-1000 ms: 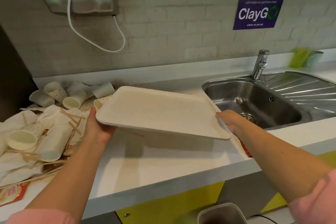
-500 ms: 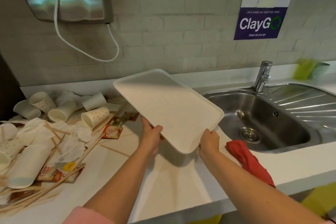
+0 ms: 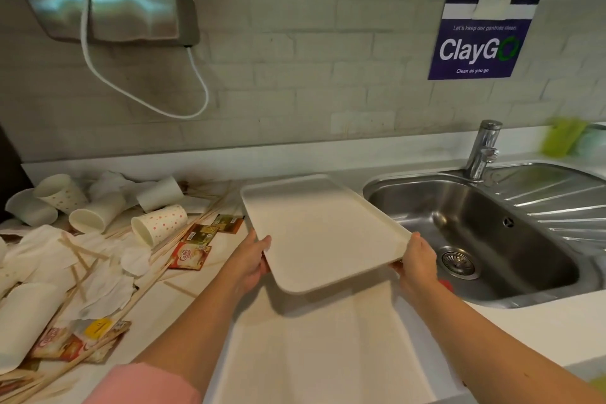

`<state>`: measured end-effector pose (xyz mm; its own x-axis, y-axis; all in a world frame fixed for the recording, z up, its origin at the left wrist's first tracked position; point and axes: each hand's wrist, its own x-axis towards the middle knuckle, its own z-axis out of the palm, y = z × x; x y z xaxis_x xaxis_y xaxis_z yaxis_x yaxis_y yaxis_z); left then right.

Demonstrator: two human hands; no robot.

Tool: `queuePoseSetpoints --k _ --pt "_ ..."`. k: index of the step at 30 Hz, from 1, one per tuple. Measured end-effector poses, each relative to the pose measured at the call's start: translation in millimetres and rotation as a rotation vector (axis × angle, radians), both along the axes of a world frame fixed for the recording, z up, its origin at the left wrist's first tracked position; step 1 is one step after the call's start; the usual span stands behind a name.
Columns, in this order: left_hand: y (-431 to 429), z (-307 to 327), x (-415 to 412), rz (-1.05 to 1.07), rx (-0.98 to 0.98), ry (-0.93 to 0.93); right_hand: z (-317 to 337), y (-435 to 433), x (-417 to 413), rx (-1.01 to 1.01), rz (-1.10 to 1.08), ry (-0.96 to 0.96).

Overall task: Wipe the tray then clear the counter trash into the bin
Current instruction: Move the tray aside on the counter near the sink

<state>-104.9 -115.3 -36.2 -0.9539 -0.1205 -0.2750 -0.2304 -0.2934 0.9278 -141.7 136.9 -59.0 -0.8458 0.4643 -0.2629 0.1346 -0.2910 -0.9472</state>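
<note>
Both hands [image 3: 252, 259] grip the tray [image 3: 323, 233] below the "ClayGo" sign [image 3: 478, 43].

You see one tray [image 3: 323, 233], two hands, left hand [image 3: 251, 261] and right hand [image 3: 418, 261], one sink [image 3: 492, 239], one tap [image 3: 482, 151], and perhaps seven paper cups [image 3: 159, 225], some half buried.

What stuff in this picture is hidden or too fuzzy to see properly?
- Head view: the red thing beside the sink is mostly hidden behind the right hand.
- Head view: the green object at the right edge is too blurred to identify.
- Head view: the left hand's fingers are hidden under the tray.
- The bin is out of frame.
</note>
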Motion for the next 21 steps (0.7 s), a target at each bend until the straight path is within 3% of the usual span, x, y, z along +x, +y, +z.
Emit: queuePoseSetpoints --k 5,15,21 --pt "5 -16 -13 0.032 0.011 -0.077 -12 -2 -10 0.055 -0.094 0.001" --pt "2 -12 -24 -0.115 -0.378 -0.164 -15 -6 -27 0.265 -0.15 -0.048" --pt "-5 -24 -36 -0.05 -0.628 -0.129 -8 -2 -42 0.457 -0.012 -0.277"
